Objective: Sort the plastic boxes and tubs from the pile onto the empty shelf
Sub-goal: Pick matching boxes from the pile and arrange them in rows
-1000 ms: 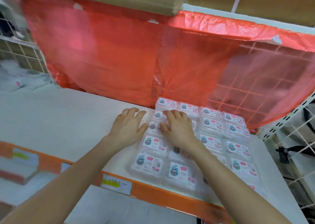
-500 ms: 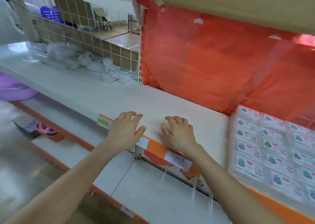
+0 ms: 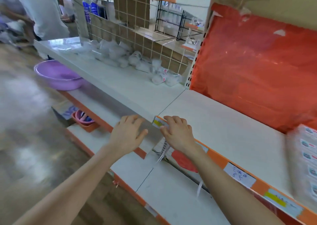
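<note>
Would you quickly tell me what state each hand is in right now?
Left hand: open, fingers relaxed, holding nothing.
Right hand: open, fingers loosely bent, holding nothing.

Glossy brown floor (image 3: 25, 147), orange plastic sheet (image 3: 257, 67) as back wall, wire grid (image 3: 169, 60) w/ cardboard (image 3: 130, 10) beside it.

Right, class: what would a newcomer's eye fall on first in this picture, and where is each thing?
The orange plastic sheet behind the shelf on the right grabs the eye first. Then the left hand and right hand, both empty, at the shelf's front edge. A purple basin sits far left, lower than the pile of clear tubs.
</note>
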The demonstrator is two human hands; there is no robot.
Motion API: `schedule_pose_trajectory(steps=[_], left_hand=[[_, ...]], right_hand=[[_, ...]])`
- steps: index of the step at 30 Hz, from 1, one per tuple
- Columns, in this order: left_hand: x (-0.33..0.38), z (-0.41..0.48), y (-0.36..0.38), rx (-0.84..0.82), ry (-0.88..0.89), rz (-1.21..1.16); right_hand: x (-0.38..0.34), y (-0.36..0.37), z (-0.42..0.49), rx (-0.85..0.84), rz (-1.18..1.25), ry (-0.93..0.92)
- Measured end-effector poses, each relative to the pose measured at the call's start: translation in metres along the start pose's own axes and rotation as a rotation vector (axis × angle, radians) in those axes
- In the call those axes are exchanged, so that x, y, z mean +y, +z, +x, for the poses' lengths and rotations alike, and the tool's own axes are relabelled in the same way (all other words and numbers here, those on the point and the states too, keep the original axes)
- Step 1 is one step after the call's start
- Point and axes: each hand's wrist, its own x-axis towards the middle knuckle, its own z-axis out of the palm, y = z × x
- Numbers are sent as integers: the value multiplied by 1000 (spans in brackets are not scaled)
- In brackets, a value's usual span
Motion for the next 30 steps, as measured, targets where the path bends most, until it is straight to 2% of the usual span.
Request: schedule_pose_trajectory(steps=[9, 21, 30], left_hand=[[-64, 30, -8, -6, -91, -38], [-140, 160, -27, 12, -126, -26], [-184, 228, -32, -5, -131, -54]], right_hand=[[-47, 21, 77, -30, 22, -75], [-88, 20, 225, -58, 43, -127], [-104, 23, 297, -53, 41, -105]])
